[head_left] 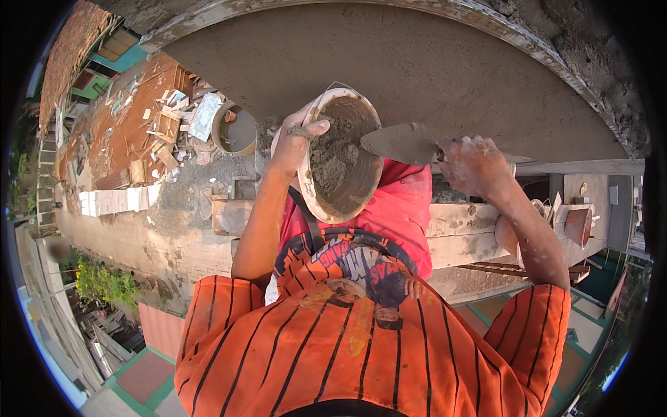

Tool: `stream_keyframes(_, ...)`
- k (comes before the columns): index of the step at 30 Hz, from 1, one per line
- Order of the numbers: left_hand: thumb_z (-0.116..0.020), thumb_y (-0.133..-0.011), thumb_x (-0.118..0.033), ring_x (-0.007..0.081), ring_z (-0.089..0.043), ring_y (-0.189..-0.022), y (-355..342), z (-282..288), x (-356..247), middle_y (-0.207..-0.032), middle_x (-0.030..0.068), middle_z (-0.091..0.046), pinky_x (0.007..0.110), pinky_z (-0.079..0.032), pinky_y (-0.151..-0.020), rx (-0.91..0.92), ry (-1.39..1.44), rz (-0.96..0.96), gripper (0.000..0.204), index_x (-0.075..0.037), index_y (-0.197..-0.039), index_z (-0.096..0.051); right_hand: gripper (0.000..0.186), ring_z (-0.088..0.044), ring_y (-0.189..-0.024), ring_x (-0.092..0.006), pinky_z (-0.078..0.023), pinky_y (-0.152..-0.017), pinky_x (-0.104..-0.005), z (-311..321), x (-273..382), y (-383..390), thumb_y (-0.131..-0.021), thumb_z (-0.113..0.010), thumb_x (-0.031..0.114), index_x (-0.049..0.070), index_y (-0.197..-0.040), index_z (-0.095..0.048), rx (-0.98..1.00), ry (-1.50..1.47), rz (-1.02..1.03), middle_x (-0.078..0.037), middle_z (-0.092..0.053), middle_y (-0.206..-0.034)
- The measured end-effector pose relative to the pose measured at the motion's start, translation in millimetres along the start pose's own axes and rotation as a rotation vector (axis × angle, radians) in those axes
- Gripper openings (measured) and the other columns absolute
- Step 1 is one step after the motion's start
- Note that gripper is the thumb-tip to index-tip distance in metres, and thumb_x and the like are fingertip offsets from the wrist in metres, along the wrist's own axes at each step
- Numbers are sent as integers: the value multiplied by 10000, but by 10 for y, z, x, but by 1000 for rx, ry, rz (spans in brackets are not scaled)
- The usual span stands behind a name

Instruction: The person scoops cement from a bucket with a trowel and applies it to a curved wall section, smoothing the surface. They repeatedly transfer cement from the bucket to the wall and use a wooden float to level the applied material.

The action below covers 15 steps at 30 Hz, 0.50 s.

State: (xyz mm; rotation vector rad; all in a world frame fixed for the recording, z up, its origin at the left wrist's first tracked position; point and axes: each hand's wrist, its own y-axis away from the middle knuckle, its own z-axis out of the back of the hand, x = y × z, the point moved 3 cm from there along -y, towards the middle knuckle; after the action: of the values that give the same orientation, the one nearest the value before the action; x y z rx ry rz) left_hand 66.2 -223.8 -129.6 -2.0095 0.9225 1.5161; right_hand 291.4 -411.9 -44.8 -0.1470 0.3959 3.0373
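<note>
My left hand (295,142) grips the left rim of a pale, mortar-stained bucket (375,174), thumb over the edge. The bucket is tilted in front of my body, and a thin wire handle stands at its far side. Grey wet mortar (332,156) lies inside it. On the right, my right hand (476,165) is closed round the handle of a pointing trowel (399,144). The mortar-smeared blade reaches left, its tip over the bucket's right rim. Just beyond is a broad surface of smooth grey plaster (445,69).
Wooden planks (465,229) run beside me at right, with another bucket (578,226) further along. Far below at left are a round tub (240,132), scattered scrap wood (167,128) and a row of white blocks (118,200). A pale edge strip (542,52) borders the plaster.
</note>
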Motion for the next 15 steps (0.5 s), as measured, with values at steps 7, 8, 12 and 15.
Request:
stream_keyframes(7, -641, -787, -226, 210, -512, -1195, 18, -184, 15, -1280, 124, -568, 333, -342, -1058, 17, -115, -71, 603, 53, -1308, -517, 278, -667, -796, -373, -518, -734, -469, -855, 1079, -459, -849, -563, 260, -5, -844, -644, 173, -468, 204, -213, -663, -781)
stream_keyframes(8, -631, -792, -205, 206, -518, -1189, 31, -120, 41, -1277, 121, -570, 330, -348, -1054, -17, -77, -47, 589, 52, -1309, -517, 273, -665, -790, -378, -518, -723, -474, -810, 1126, -436, -845, -553, 240, -16, -809, -641, 135, -573, 212, -216, -655, -740)
stream_keyframes(12, -615, -795, -168, 195, -532, -1163, 141, 156, -7, -1231, 107, -598, 324, -360, -1041, -105, 91, 9, 568, 47, -1311, -518, 304, -660, -786, -369, -513, -717, -462, -726, 758, -203, -873, -504, 281, 6, -862, -634, 155, -900, 121, -195, -667, -776)
stream_keyframes(15, -594, -813, -168, 212, -553, -1139, 112, 260, -88, -1236, 130, -582, 345, -417, -1001, -94, 71, 29, 553, 47, -1315, -503, 293, -654, -797, -387, -510, -740, -479, -930, 624, -289, -871, -509, 284, 16, -886, -628, 169, -716, -22, -202, -671, -802)
